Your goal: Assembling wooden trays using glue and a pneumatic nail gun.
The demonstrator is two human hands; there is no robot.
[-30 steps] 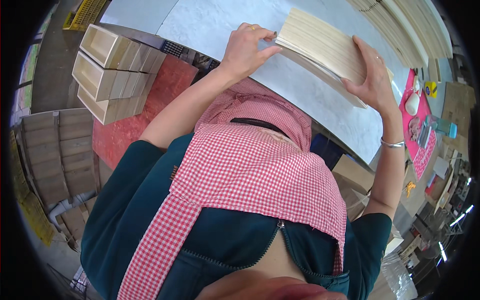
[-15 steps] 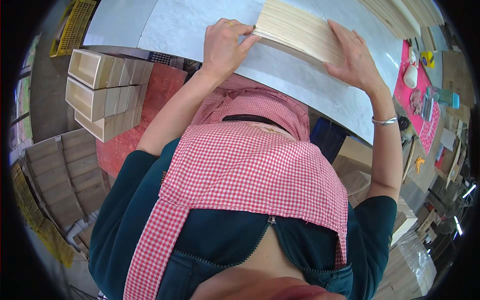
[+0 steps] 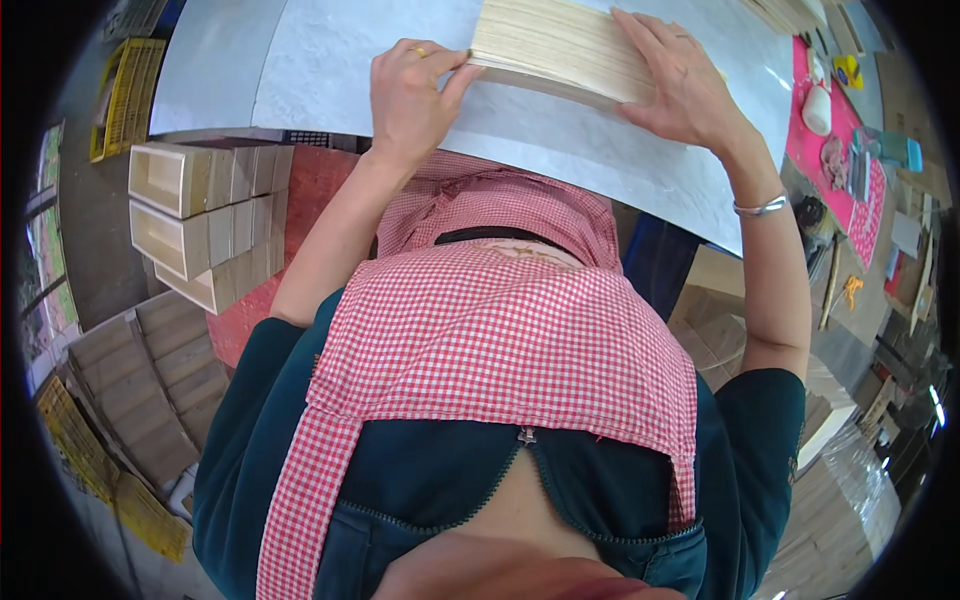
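Note:
A pale, box-shaped wooden piece [image 3: 560, 50] with straight grain lies on the white marbled tabletop [image 3: 340, 60], close to its near edge. Its far end runs out of the picture. At its near left corner, my left hand [image 3: 415, 100] pinches the edge between thumb and forefinger. My right hand [image 3: 685, 85] grips the right end, with fingers laid over the top and the thumb against the near side. A thin seam shows along the near side; whether the piece is hollow or layered, I cannot tell.
Stacked open wooden boxes [image 3: 160, 225] stand at left on a red surface [image 3: 255, 315]. A yellow crate [image 3: 125, 100] is farther left. On the right, a pink cloth [image 3: 800, 150] carries a white bottle [image 3: 817, 110]. More wooden boards [image 3: 785, 15] lie at the far right.
The whole view has shifted a little, so the table, wooden piece and hands appear farther left and higher. Both hands keep the same hold.

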